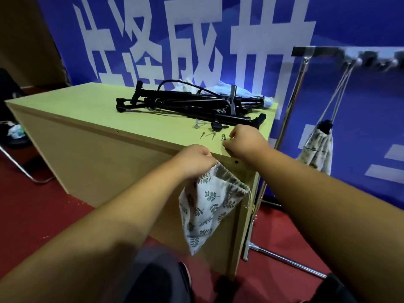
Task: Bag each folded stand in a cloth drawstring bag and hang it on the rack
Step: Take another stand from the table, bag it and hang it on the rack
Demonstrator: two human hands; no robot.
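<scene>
My left hand [194, 159] grips the rim of a white leaf-print drawstring bag [205, 206] that hangs down in front of the wooden cabinet [91, 158]. My right hand [244, 141] has curled fingers at the cabinet's near right edge, beside small metal hooks [213, 134]; what it pinches is too small to tell. A pile of folded black stands [188, 103] lies on the cabinet top behind the hands. One filled leaf-print bag [318, 147] hangs by its cords from the chrome rack [349, 54] on the right.
More light cloth bags [220, 86] lie behind the stands. The rack's upright pole [290, 101] and floor foot [286, 261] stand close to the cabinet's right side. A blue banner fills the background; a chair [15, 132] sits at far left on red carpet.
</scene>
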